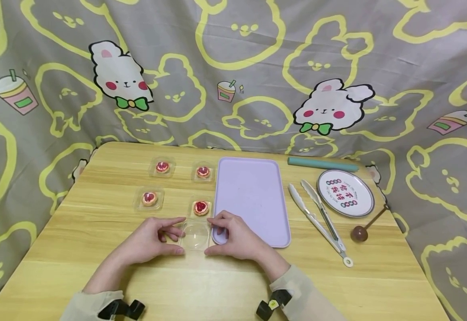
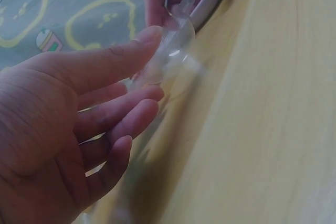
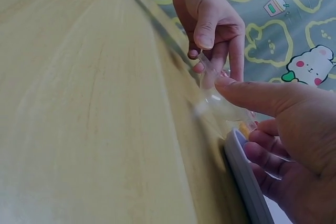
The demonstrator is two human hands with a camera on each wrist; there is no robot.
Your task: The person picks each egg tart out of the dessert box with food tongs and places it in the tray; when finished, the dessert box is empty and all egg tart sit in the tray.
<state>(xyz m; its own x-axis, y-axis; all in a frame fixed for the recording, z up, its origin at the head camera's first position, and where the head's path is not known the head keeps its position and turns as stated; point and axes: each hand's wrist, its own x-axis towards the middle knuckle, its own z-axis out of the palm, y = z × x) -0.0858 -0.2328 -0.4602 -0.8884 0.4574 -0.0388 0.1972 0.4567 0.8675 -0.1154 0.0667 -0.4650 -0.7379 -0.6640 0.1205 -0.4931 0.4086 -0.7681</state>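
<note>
Currently in hand: one clear plastic cover, four tarts alongside

Item: clear plastic cover [image 1: 195,236], round bulge at centre, held between two hands on the near side of the surface [image 1: 97,187], just left of the lilac tray [image 1: 253,200].
Grip, left hand [image 1: 151,236]: partly spread, thumb and fingers holding the left edge.
Grip, right hand [image 1: 237,238]: likewise, on the right edge.
Progress, as judged: four red-topped tarts [image 1: 201,208] sit in clear packs [image 1: 138,201]; the cover seems meant for the nearest right-hand one and is not yet fitted. Whether the other three are sealed cannot be told.
Markings: plate [image 1: 362,191], large red Chinese characters, smaller print illegible; curtain [image 1: 257,80], printed rabbits and drink cups, no legible wording. Brands: none readable.
</note>
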